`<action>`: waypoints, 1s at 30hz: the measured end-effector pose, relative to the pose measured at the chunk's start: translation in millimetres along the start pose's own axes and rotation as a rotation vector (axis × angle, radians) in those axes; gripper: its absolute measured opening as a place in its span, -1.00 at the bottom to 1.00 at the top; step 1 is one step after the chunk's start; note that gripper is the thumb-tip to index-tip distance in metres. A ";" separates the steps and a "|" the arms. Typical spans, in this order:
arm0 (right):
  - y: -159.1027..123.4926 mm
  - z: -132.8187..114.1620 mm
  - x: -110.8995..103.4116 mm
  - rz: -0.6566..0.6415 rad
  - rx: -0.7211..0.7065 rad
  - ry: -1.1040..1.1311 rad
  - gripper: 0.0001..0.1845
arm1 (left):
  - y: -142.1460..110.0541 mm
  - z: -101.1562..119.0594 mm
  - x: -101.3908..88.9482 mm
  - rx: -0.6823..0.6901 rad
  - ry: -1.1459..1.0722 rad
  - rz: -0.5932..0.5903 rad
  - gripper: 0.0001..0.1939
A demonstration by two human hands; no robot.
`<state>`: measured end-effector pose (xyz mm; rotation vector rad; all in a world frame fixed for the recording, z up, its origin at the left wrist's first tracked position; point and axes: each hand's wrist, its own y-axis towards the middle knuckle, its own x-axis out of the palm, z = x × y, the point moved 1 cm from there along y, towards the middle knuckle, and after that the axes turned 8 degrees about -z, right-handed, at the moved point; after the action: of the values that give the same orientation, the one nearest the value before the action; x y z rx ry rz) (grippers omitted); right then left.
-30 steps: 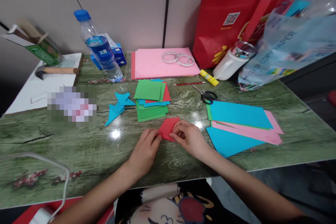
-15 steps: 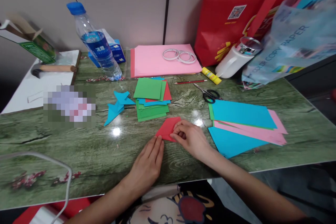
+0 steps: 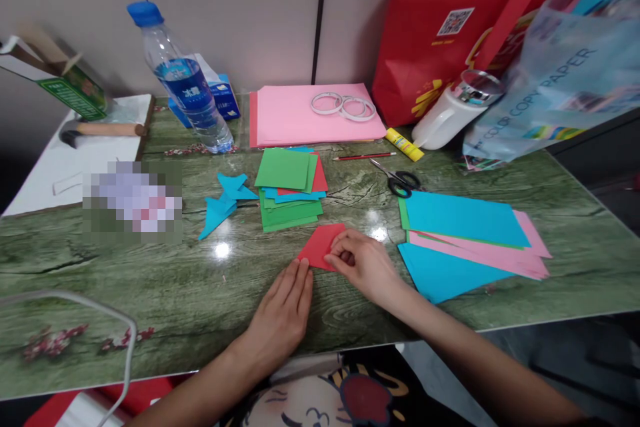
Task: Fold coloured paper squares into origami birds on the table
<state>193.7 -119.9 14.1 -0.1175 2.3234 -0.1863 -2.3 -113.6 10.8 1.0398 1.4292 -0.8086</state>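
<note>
On green tbl (image 3: 190, 307), R hand (image 3: 367, 263) pinches red paper (image 3: 319, 245); L hand (image 3: 284, 312) flat, touching its lower-L corner.

White glare spots (image 3: 222, 251) on the glossy tabletop (image 3: 200, 307)

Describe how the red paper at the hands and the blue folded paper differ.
The red paper is compact and mostly straight-edged; the blue folded paper spreads into several points. The left hand and right hand are at the red paper, while neither touches the blue folded paper. Both lie on the green table.
</note>
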 end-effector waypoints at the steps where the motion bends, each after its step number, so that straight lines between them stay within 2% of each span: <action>1: 0.0 -0.4 0.1 0.005 0.005 -0.004 -0.89 | 0.1 1.0 0.1 -0.008 0.001 0.003 -0.57; 7: 0.3 -1.8 -0.4 -0.004 0.016 -0.031 -0.89 | 1.4 8.6 -2.7 -0.086 -0.023 -0.029 -0.57; 13: -0.1 -1.5 0.0 -0.009 0.019 -0.035 -0.89 | -3.3 9.5 -1.6 -0.040 -0.043 0.031 -0.54; 21: 0.3 -1.9 -0.4 -0.015 0.020 -0.021 -0.88 | -1.1 8.2 -3.0 -0.041 -0.044 0.080 -0.58; 26: 0.8 -1.4 -0.4 -0.017 0.034 -0.012 -0.89 | 2.7 7.9 -3.7 -0.080 -0.051 0.032 -0.59; 30: 1.4 -0.1 0.1 -0.014 0.035 0.009 -0.88 | 5.7 8.5 1.2 -0.104 -0.046 0.091 -0.63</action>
<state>193.5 -118.6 13.9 -0.1156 2.3282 -0.2342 6.3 -119.1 8.9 0.9932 1.3611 -0.6816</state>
